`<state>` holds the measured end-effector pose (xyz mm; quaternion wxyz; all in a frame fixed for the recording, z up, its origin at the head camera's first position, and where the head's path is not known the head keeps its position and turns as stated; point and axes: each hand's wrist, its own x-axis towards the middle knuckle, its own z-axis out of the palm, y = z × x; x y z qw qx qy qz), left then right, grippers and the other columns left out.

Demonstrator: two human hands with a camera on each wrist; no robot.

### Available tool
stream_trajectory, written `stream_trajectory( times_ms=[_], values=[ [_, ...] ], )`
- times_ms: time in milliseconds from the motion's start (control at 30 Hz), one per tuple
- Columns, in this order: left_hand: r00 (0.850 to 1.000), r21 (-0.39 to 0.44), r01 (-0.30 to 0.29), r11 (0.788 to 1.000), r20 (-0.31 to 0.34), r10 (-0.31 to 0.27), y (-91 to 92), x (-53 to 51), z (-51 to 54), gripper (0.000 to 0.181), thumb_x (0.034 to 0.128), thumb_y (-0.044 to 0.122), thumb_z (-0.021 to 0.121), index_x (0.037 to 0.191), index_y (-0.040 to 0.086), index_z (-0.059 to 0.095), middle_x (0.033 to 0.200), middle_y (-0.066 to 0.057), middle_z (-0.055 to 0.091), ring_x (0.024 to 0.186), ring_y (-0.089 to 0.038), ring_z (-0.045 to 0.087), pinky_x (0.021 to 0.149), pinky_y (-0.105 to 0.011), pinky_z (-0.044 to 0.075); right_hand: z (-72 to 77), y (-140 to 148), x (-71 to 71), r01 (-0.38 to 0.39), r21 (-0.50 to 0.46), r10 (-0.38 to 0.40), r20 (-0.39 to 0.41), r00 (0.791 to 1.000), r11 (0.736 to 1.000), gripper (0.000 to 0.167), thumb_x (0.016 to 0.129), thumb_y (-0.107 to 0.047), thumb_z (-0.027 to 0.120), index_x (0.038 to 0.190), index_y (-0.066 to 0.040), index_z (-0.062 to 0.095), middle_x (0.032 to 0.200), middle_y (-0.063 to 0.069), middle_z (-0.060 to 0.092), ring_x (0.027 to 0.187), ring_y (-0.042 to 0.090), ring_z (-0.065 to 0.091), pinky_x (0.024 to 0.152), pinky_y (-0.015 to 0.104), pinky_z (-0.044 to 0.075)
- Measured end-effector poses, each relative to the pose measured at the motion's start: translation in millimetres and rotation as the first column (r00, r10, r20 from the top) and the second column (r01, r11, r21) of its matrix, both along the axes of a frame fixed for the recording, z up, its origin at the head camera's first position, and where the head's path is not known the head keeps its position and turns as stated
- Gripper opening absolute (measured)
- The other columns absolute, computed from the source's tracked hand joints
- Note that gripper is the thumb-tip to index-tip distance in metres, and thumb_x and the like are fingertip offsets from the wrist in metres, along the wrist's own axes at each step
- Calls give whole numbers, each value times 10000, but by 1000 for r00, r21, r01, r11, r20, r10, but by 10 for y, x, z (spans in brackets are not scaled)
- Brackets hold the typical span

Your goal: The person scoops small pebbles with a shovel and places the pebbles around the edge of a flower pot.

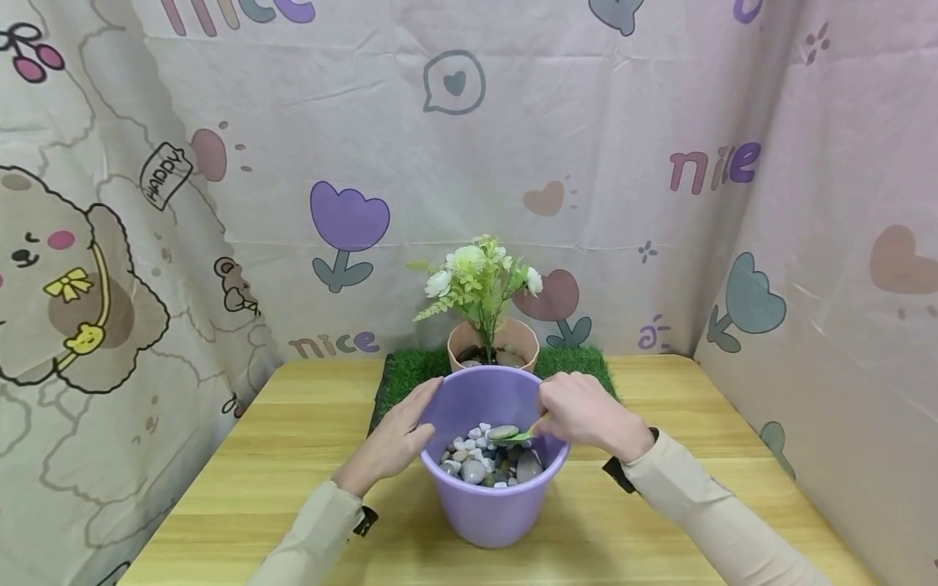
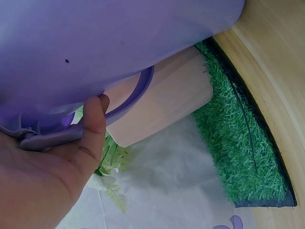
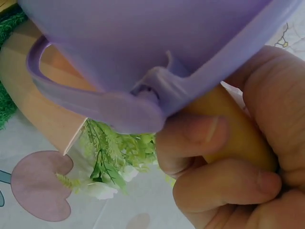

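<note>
Head: bucket (image 1: 489,517); "nice" (image 1: 746,162), "HAPPY" (image 1: 165,176) on cloth (image 1: 469,155)

a printed cloth (image 1: 513,155) hangs behind a wood-grain table (image 1: 286,456) bearing green turf (image 1: 414,374).

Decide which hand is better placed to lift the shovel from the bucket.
The right hand, probably: its fingers grip the yellow-handled shovel, whose green blade sits inside the purple bucket, seemingly beneath an oval stone. The left hand touches the bucket's opposite side.

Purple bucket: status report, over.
Right hand grips yellow-handled tool; left hand holds bucket. Stones inside. Flowerpot behind, apparently not in the way.
</note>
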<state>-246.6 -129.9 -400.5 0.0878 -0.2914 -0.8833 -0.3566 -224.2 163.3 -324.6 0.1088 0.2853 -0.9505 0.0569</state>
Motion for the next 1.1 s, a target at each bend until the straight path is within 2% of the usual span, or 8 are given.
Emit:
stream_trajectory(
  times_ms=[100,233,433,667,800,967,1100],
  values=[
    [1000,1,5,1000,-1,-5,5,2,8,697,894,97,481,1558,91,269,1594,-74,314,1427,-280,363,1142,-497,338,26,-9,3,42,-19,-42,43,998,999,267,717,-304,839,539,-230,654,584,-122,559,523,49,485,446,223,392],
    [1000,3,10,1000,-4,-10,6,-1,17,698,893,99,480,1558,90,267,1594,-76,313,1428,-282,362,1140,-500,339,44,-22,18,82,-45,-79,59,995,996,297,726,-299,831,518,-239,628,590,-106,557,506,43,490,436,222,401],
    [1000,4,4,1000,-11,-4,2,-6,15,697,892,89,487,1555,83,272,1594,-79,314,1435,-283,350,1147,-496,328,64,-78,35,112,-108,-105,70,992,988,209,738,-307,827,587,-237,702,647,-98,621,501,29,519,432,222,423],
    [1000,2,-1,1000,7,1,3,2,4,698,892,101,484,1557,93,272,1594,-76,314,1431,-286,357,1144,-501,331,48,-105,28,150,-47,-143,117,983,988,283,715,-299,843,527,-212,650,564,-95,552,496,92,508,443,264,411],
    [1000,5,0,1000,6,0,6,2,7,694,895,104,475,1558,99,271,1595,-67,312,1433,-278,354,1145,-498,332,26,-115,16,154,-16,-152,83,985,988,323,711,-292,841,504,-212,607,525,-102,531,482,99,499,438,273,400],
    [1000,6,-1,1000,11,1,4,4,6,692,895,107,476,1557,102,276,1594,-61,315,1429,-275,361,1141,-499,338,-29,-109,29,100,-7,-100,-7,995,995,309,715,-291,836,532,-209,601,540,-103,546,457,74,476,412,249,386],
    [1000,11,-1,1000,9,1,-2,6,-3,697,890,95,484,1556,99,279,1592,-64,320,1425,-278,368,1139,-500,341,-77,-71,62,63,-19,-65,-80,995,998,273,734,-292,822,563,-200,630,594,-93,567,458,47,468,400,209,368]
  ],
)
